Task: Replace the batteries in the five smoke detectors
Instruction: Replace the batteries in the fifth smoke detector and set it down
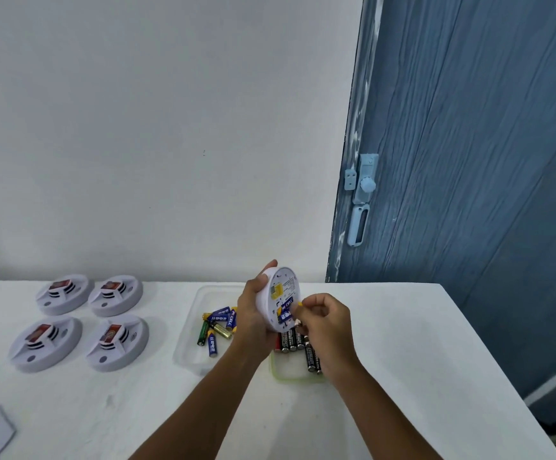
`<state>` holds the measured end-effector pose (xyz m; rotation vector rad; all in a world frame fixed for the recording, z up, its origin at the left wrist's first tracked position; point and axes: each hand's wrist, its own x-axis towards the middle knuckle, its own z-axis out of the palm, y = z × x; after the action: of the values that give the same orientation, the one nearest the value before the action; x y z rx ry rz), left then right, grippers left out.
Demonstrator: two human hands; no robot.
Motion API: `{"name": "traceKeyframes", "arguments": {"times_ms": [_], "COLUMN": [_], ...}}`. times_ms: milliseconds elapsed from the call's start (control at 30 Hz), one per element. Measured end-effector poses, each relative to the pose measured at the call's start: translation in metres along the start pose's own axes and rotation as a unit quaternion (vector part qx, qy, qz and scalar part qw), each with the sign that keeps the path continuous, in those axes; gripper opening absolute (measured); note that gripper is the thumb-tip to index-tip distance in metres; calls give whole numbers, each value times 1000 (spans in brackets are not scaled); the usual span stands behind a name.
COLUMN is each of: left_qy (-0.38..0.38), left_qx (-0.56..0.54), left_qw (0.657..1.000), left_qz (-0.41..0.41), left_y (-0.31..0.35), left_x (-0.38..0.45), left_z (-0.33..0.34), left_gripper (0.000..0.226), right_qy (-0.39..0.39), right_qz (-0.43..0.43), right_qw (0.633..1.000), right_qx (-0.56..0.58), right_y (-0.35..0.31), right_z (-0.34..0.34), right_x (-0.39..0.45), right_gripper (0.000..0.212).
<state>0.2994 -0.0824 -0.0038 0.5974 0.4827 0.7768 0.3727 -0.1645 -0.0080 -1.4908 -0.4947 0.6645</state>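
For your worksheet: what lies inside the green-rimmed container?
Black batteries lie inside the green-rimmed container. The right hand and held detector cover the rest.

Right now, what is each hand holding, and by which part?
Left hand grips the smoke detector around its rim. Right hand fingers pinch the blue battery in its back, near the yellow end.

White detector [278, 298] upturned, blue batteries [285, 310] inside
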Motion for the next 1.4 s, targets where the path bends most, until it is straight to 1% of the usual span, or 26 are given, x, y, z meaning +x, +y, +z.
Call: {"name": "traceKeyframes", "arguments": {"times_ms": [67, 133, 200, 233, 267, 333, 367, 433, 500, 567, 600, 667, 767, 833, 967, 1133, 1300, 1400], "left_qy": [1, 2, 4, 7, 9, 14, 14, 20, 25, 25, 22, 12, -6, -17, -22, -26, -18, -9], "left_qx": [3, 4, 16, 20, 20, 16, 13, 3, -4, -13, -20, -39, -65, -81, -96, -89, -105, -94], "left_qw": [1000, 1000, 999, 999, 999, 998, 998, 998, 998, 998, 998, 999, 998, 997, 995, 996, 994, 996], "left_qz": [4, 24, 38, 43, 48, 56, 57, 60, 56, 51, 48, 37, 15, 2, -4, -21, -10, -1], "left_y": [5, 11, 18, 21, 24, 31, 34, 39, 41, 41, 41, 39, 38, 36, 34, 34, 31, 30], "left_x": [0, 2, 2, 2, 3, 3, 3, 1, 0, -2, -3, -4, -4, -5, -5, -9, -7, -6], "left_z": [2, -1, -7, -11, -15, -23, -26, -30, -32, -31, -30, -30, -32, -33, -30, -21, -17, -17], "left_gripper": [34, 43, 47, 47, 46, 43, 39, 30, 31, 32, 31, 31, 33, 33, 38, 45, 43, 44], "right_qy": [-9, -21, -37, -38, -37, -47, -62, -104, -128, -141, -135, -106, -85, -88, -117, -103, -78, -79], "right_qz": [41, 84, 102, 101, 90, 53, 40, 35, 15, -14, -31, -61, -117, -146, -200, -239, -245, -234], "right_qw": [995, 980, 968, 969, 977, 996, 997, 986, 968, 948, 942, 944, 958, 961, 951, 931, 918, 917], "right_qx": [95, 181, 226, 224, 191, 48, -23, -123, -214, -284, -306, -306, -246, -218, -204, -255, -302, -312], "right_y": [-3, -6, -7, -7, -6, 1, 6, 17, 24, 28, 28, 25, 8, -6, -25, -28, -26, -26], "right_z": [-2, -5, -10, -13, -16, -23, -26, -26, -23, -18, -16, -14, -10, -6, 7, 25, 37, 37], "right_x": [2, 7, 13, 16, 18, 21, 21, 17, 14, 11, 12, 13, 15, 14, 7, 2, -5, -4], "right_gripper": [14, 16, 14, 13, 12, 10, 9, 10, 14, 14, 12, 7, 9, 13, 15, 11, 25, 29]}}
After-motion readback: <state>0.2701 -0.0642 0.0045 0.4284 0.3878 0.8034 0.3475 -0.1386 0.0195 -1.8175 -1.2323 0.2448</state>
